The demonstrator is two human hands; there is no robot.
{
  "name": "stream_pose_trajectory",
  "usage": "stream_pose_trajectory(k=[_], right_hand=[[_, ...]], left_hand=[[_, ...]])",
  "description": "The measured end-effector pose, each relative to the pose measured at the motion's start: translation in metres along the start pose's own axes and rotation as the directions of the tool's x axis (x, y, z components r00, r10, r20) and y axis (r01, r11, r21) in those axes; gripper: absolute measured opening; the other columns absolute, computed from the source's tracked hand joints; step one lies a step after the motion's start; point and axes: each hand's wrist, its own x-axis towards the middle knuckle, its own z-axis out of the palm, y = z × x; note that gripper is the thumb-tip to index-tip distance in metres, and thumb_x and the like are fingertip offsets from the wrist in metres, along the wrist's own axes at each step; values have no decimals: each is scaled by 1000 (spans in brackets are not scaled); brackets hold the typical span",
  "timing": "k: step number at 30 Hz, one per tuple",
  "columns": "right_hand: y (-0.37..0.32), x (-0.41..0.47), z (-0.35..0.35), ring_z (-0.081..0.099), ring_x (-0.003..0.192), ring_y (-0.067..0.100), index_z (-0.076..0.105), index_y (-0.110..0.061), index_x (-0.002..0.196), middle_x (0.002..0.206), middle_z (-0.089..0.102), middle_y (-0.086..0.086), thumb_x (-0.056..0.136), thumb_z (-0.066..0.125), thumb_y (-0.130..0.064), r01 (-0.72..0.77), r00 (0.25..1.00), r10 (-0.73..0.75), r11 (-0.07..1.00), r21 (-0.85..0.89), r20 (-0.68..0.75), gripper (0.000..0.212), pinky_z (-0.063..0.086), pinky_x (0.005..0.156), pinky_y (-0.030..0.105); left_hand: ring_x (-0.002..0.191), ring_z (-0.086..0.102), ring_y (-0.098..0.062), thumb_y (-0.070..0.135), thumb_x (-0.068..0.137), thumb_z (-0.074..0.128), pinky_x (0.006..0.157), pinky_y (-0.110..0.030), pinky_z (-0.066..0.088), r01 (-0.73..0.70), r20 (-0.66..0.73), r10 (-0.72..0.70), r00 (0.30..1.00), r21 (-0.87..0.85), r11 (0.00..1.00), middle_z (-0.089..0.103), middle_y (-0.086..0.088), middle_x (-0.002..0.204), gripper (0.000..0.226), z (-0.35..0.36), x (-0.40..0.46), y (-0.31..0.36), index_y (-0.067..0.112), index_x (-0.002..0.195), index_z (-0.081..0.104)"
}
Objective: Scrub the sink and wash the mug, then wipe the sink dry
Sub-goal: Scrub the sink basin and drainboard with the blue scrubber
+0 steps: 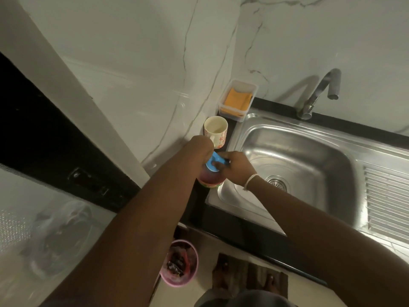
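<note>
The left hand (pixel 198 147) presses the blue pump head of the soap bottle (pixel 210 178) on the black counter edge (pixel 243 235). The right hand (pixel 238 168) is cupped at the nozzle; contents cannot be told. The mug (pixel 215 130) stands upright just behind. The sink (pixel 309 160) basin lies open rightward.

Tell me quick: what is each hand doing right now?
Left hand: on top of the soap bottle at its blue pump; fingers hidden, grip cannot be told.
Right hand: fingers curled at the pump's nozzle, apparently holding it.
</note>
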Motion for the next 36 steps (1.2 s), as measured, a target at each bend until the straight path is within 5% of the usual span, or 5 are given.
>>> stream_pose_trajectory(k=[2,6,17,26,36], right_hand=[[6,-9,-11,67,83,14,74,-17,117,96,74,-1,91,69,-30,9,997,-1,996,93,-79,29,52,77,25],[30,-28,-36,67,80,4,74,-15,116,95,73,-7,90,71,-31,15,988,0,996,93,-154,30,51,73,13],[89,-98,-37,61,74,3,70,-25,121,89,68,-14,90,67,-38,-54,988,91,962,-267,125,34,44,71,14],[42,-48,7,67,100,20,65,-26,128,116,72,1,91,63,-43,90,983,-34,947,-309,183,40,55,89,37],[129,-110,-71,65,93,13,71,-17,120,108,72,1,91,70,-33,40,952,21,980,-193,306,33,51,88,26]], left_hand=[[103,59,-26,10,95,52,81,-28,39,-29,39,24,999,120,992,56,-9,83,19,1,1,-1,-3,105,62],[114,58,-28,19,96,56,72,-18,47,-116,32,111,993,302,946,59,-11,126,39,1,10,1,-1,129,54],[136,36,-39,97,53,45,108,-52,33,-64,164,31,986,198,978,34,-13,152,125,29,24,19,19,150,28],[86,62,-32,43,84,55,85,-46,52,-132,-7,162,987,550,825,65,-9,90,35,45,-10,22,11,96,61],[88,61,-27,34,71,76,72,-37,53,13,-68,26,997,522,853,64,-7,92,35,60,-19,31,13,96,65]])
